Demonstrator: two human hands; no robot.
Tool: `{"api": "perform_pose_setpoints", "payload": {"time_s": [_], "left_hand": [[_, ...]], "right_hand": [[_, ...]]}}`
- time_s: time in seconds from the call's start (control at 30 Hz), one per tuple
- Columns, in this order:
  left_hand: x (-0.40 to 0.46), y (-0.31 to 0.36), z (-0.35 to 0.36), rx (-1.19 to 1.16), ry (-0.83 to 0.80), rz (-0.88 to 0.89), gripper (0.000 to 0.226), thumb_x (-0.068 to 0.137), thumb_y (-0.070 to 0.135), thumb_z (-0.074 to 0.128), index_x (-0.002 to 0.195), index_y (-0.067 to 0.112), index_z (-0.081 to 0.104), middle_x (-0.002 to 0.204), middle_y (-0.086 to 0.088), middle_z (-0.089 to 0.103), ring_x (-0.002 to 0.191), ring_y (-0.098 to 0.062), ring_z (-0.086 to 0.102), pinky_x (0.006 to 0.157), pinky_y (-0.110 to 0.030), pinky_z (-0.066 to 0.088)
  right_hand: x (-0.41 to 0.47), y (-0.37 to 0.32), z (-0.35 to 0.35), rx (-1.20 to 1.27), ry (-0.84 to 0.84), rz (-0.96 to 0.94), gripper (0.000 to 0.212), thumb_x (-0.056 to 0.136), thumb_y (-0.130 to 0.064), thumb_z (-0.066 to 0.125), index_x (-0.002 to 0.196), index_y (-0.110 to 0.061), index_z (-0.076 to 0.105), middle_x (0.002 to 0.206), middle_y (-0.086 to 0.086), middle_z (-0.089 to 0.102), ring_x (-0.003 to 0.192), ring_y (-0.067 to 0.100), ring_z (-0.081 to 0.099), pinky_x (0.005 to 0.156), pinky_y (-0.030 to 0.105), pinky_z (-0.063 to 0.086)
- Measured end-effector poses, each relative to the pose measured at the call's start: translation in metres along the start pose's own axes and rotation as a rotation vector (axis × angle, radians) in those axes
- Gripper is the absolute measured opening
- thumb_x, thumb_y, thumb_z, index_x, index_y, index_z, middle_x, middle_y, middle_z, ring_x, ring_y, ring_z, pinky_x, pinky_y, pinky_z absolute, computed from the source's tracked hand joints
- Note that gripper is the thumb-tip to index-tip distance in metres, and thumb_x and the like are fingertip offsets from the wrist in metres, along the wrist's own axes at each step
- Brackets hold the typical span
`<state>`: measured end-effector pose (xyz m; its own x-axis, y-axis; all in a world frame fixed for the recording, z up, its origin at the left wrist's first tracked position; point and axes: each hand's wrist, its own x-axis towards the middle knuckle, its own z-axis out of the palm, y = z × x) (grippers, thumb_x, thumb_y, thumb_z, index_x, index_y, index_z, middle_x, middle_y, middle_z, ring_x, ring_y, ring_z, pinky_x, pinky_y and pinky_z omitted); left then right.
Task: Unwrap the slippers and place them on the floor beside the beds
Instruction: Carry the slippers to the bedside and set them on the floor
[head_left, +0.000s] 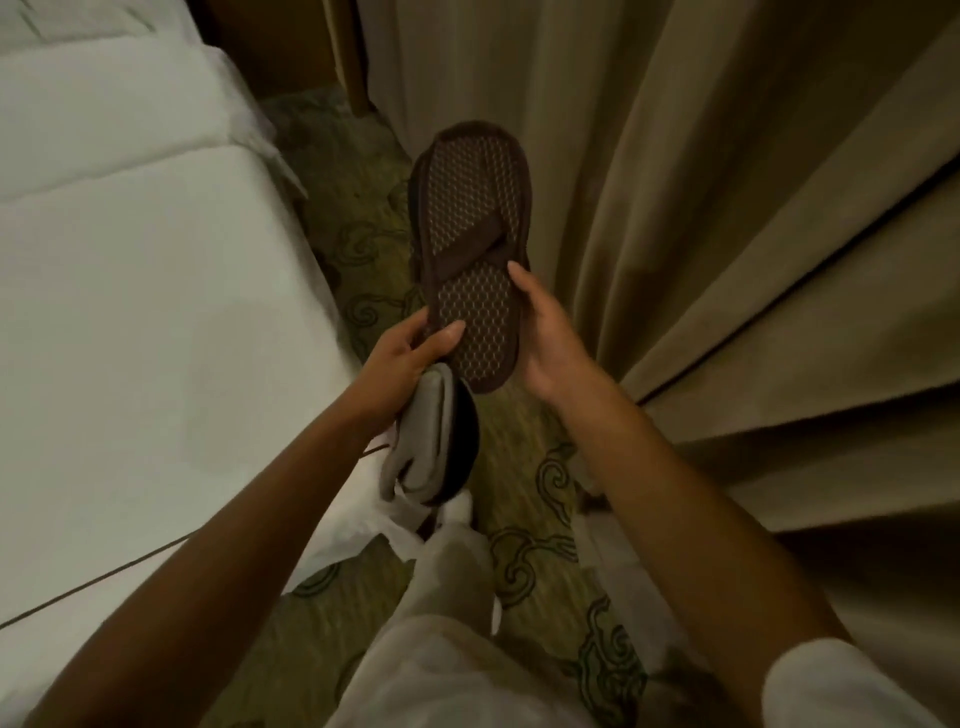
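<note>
From the head view, the floor is a green carpet with dark swirling cloud patterns, running as a narrow aisle between a bed with white bedding on the left and heavy beige curtains on the right. The light is dim. A dark wooden post or panel stands at the far end of the aisle, beside the curtain edge.

A dark brown slipper is held up in the air over the carpet, its dotted, honeycomb-patterned sole facing the camera. Its long axis runs away from the person, the rounded far end pointing up the aisle and the near end toward the person. A folded brown strap lies across the sole near its middle, and a second dark edge shows along its left side, so a paired slipper may sit behind it; that cannot be told for sure.

The left hand pinches the slipper's near left edge, thumb on the sole. It also holds a grey pouch with a dark lining, hanging below the palm, along with crumpled white wrapping. The right hand cups the slipper's right edge, thumb tip on the rim.

The person's pale trouser leg fills the lower middle, over the carpet.
</note>
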<state>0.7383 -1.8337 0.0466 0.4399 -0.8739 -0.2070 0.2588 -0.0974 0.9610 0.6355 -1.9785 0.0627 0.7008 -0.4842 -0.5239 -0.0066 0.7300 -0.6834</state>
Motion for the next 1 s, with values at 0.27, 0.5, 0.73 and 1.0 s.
{"api": "perform_pose_setpoints", "payload": {"time_s": [0.27, 0.5, 0.73, 1.0], "left_hand": [[0.119, -0.039, -0.034, -0.063, 0.094, -0.173, 0.02, 0.105, 0.029, 0.051, 0.108, 0.03, 0.071, 0.113, 0.004, 0.073, 0.114, -0.016, 0.067, 0.084, -0.018, 0.058], [0.232, -0.102, -0.099, 0.329, 0.093, -0.256, 0.041, 0.103, 0.046, 0.05, 0.133, 0.019, 0.059, 0.118, 0.001, 0.07, 0.109, -0.013, 0.068, 0.107, -0.044, 0.049], [0.309, -0.229, -0.143, 0.501, 0.279, -0.32, 0.061, 0.089, 0.066, 0.059, 0.126, 0.017, 0.064, 0.116, -0.001, 0.069, 0.101, -0.014, 0.066, 0.087, -0.032, 0.052], [0.372, -0.398, -0.181, 0.241, 0.402, -0.285, 0.038, 0.096, 0.048, 0.062, 0.105, 0.014, 0.076, 0.105, -0.007, 0.076, 0.102, -0.021, 0.071, 0.09, -0.034, 0.054]], "right_hand": [[0.136, -0.015, -0.009, 0.0, -0.143, 0.246, 0.075, 0.089, -0.053, 0.06, 0.144, -0.002, 0.053, 0.141, 0.025, 0.057, 0.124, 0.039, 0.058, 0.117, 0.055, 0.038], [0.295, 0.003, -0.022, -0.382, 0.057, 0.245, 0.019, 0.095, -0.019, 0.061, 0.099, -0.005, 0.072, 0.094, 0.008, 0.078, 0.097, 0.029, 0.068, 0.095, 0.045, 0.054], [0.424, 0.081, -0.068, -0.645, 0.023, 0.147, 0.033, 0.095, -0.019, 0.067, 0.123, -0.001, 0.065, 0.11, 0.016, 0.07, 0.093, 0.027, 0.069, 0.087, 0.04, 0.058], [0.545, 0.194, -0.146, -0.784, -0.023, 0.094, 0.013, 0.092, -0.015, 0.068, 0.08, -0.008, 0.069, 0.065, 0.003, 0.068, 0.059, 0.014, 0.065, 0.052, 0.018, 0.049]]}}
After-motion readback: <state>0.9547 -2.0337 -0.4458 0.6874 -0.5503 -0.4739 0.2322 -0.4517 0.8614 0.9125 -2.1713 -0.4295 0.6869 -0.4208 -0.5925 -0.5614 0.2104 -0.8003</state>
